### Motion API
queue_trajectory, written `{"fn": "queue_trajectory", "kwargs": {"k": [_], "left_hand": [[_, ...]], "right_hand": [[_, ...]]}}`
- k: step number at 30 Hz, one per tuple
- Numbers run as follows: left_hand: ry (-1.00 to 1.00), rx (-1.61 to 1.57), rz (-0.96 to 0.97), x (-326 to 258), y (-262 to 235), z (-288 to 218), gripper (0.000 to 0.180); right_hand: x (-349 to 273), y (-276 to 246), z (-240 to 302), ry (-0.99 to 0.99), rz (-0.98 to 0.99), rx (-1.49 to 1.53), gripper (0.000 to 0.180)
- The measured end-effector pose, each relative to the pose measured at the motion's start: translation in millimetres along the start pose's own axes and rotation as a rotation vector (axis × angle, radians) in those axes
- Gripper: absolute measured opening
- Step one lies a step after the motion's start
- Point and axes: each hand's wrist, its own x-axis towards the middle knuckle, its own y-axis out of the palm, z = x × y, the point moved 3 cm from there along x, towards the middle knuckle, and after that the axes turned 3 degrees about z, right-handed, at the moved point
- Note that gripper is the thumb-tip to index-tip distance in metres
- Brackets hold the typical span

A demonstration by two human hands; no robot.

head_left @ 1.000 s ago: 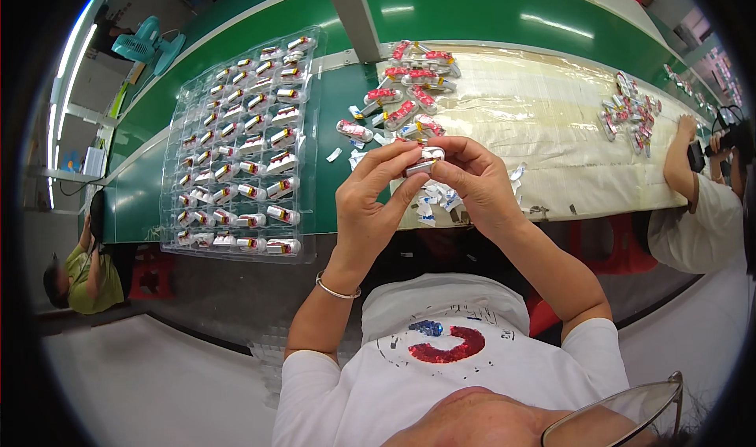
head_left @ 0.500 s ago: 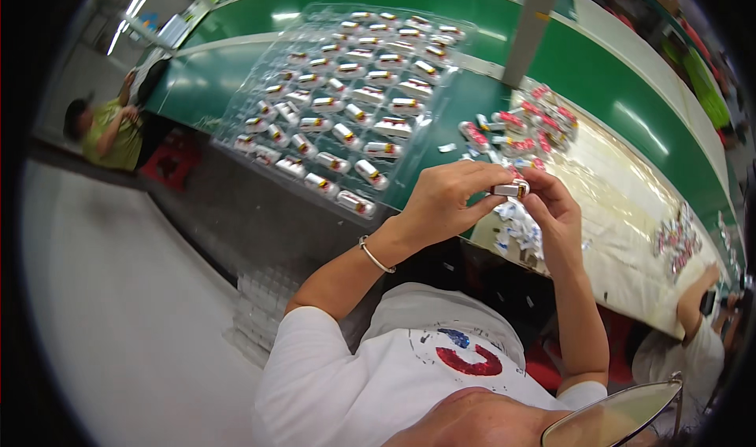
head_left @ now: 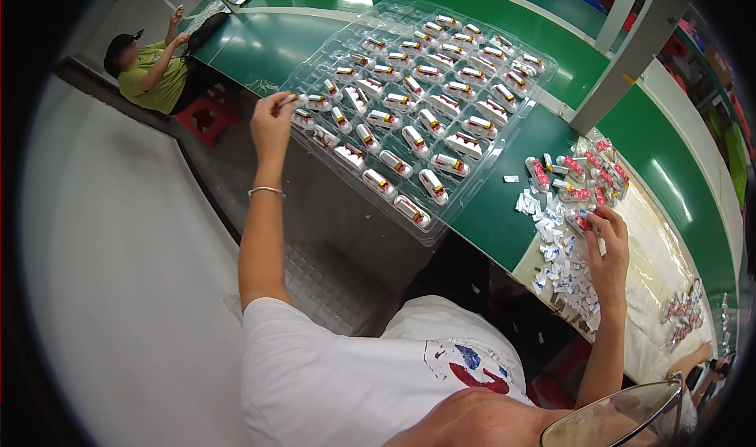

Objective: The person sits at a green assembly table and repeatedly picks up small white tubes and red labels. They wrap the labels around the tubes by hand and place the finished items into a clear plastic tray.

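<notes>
Left grip (head_left: pixel 269 126) on rounded, glossy piece (head_left: pixel 297 100)

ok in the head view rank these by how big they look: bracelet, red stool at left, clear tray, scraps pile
Largest to smallest:
1. Clear tray
2. Scraps pile
3. Red stool, visible part only
4. Bracelet

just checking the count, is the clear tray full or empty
Mostly full: rows of small white pieces lie across most of the clear tray. Whether every pocket is filled, I cannot tell.
</notes>
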Motion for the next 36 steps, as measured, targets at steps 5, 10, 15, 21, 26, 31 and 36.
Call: {"fn": "queue_trajectory", "kwargs": {"k": [5, 10, 15, 21, 26, 31, 36], "left_hand": [[0.122, 0.364, 0.099, 20.6, -30.9, 19.5, 0.022], [0.244, 0.321, 0.365, 44.0, -7.6, 42.0, 0.026], [0.266, 0.480, 0.508, 62.3, 3.9, 97.5, 0.024], [0.038, 0.179, 0.381, 56.6, 15.0, 41.2, 0.026], [-0.094, -0.518, 0.619, -46.0, 61.9, -178.7, 0.020], [-0.338, -0.822, 1.163, -171.3, 124.4, -311.7, 0.024], [-0.075, -0.683, 0.983, -204.1, 180.4, -354.5, 0.027]], "right_hand": [[0.5, -2.4, 10.4, -0.057, -0.014, -0.124, 0.026], [-0.4, -2.4, 18.7, -0.061, -0.009, -0.174, 0.027], [-1.8, -6.7, 3.0, -0.061, -0.011, -0.118, 0.024], [-17.3, -9.4, -14.8, 0.044, -0.010, -0.118, 0.026], [-24.7, -9.8, -18.5, 0.123, -0.009, -0.092, 0.021], [-25.2, -7.4, -9.9, 0.020, -0.088, -0.075, 0.015], [-34.2, -8.4, -17.7, 0.081, -0.191, -0.122, 0.016]]}}
